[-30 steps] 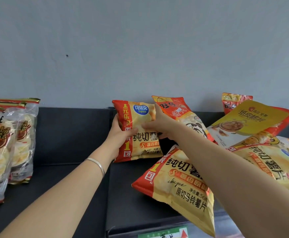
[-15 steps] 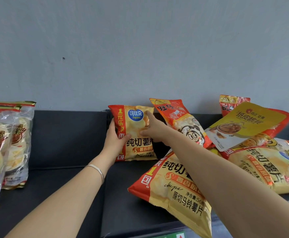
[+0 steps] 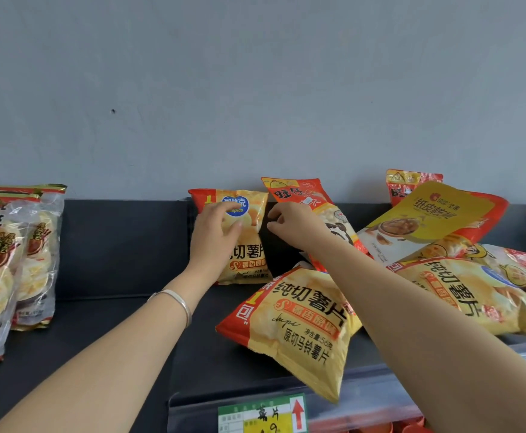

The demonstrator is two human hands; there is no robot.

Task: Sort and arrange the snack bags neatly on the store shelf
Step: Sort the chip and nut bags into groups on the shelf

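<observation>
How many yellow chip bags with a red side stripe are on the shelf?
3: upright bag at the back under the left hand, front bag lying centre, right bag partly under the walnut bag. Others may be hidden.

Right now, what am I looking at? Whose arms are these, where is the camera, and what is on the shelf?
No machine here: these are a person's two bare arms, filmed by a wide-angle camera worn on the head, looking forward and down. The dark shelf holds snack bags. The left hand rests on the front of an upright chip bag standing against the back panel. The right hand has curled fingers at that bag's right edge; whether they pinch it, I cannot tell. A second chip bag lies at the front edge, a loose pile of bags lies to the right, and clear packs stand at the left.
</observation>
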